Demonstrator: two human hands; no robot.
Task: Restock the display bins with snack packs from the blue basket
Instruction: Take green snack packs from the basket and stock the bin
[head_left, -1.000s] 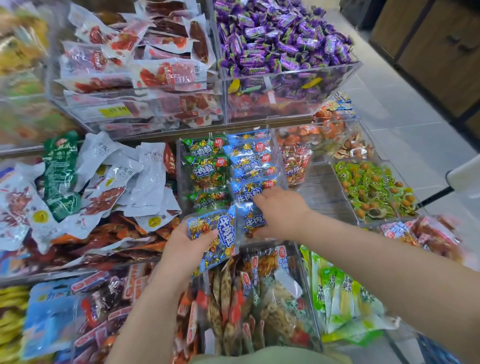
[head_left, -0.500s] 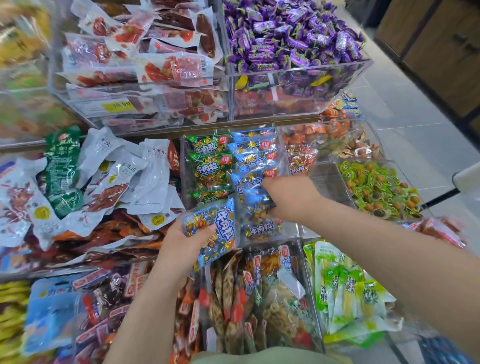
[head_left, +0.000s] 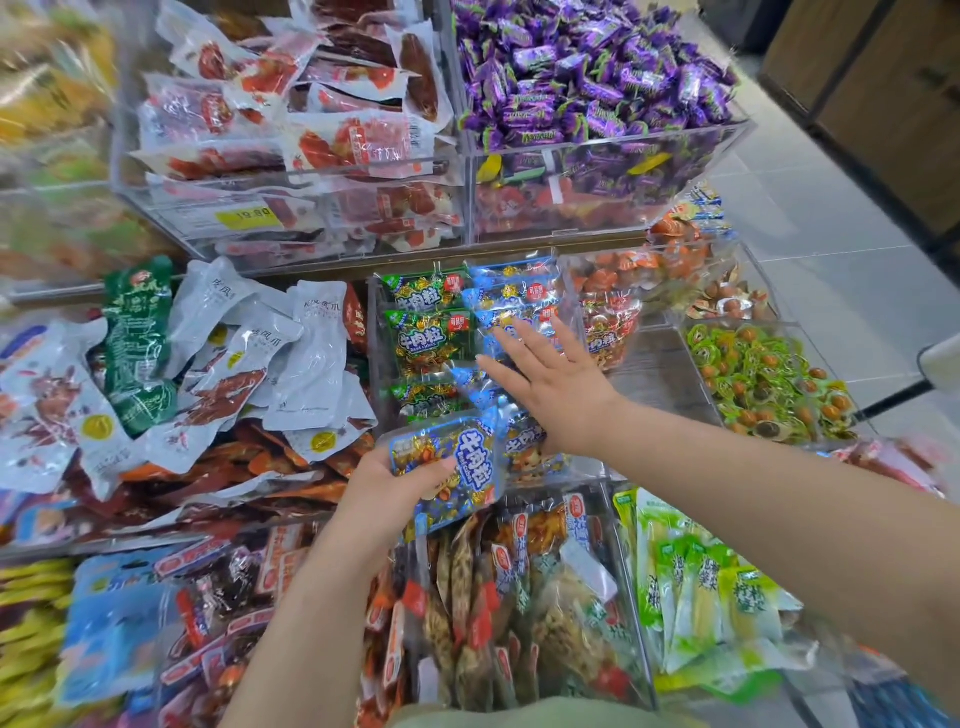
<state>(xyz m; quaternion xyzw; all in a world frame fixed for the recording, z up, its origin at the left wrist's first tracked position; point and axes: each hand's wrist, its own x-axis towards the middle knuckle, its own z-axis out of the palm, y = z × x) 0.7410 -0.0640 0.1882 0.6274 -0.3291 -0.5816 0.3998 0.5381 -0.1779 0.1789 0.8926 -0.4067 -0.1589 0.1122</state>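
The right hand (head_left: 550, 384) has let go of the pack it was tucking in. Its grip is now spread flat, fingers straight, over the row of blue packs (head_left: 514, 296) in the clear bin (head_left: 375, 332). The left hand (head_left: 384, 493) pinches another blue snack pack (head_left: 452, 467) just at the bin's near edge.

A snack shop. Tiered clear bins (head_left: 660, 382) hold loose packs (head_left: 311, 358) & purple sweets (head_left: 587, 67). Yellow price tag (head_left: 248, 217) on 1 bin front; tiled floor (head_left: 831, 249) at rt.
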